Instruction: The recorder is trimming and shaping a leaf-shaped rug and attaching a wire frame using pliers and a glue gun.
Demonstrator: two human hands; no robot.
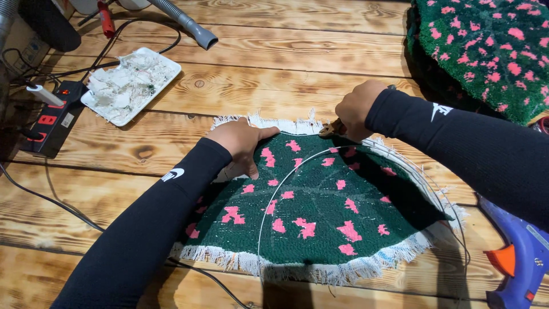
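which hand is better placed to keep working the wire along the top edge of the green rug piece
Right, probably. The right hand already grips a small metal tool at the frayed white top edge of the green tufted rug piece with pink spots, beside the thin wire hoop. The left hand lies flat, pressing the rug down.

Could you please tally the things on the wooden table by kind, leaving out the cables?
Green rugs with pink spots: 2, one flat piece and one fluffy pile
Glue gun: 1
Power strip: 1
White tray of scraps: 1
Grey hose nozzle: 1
Wire hoop: 1
Total: 7
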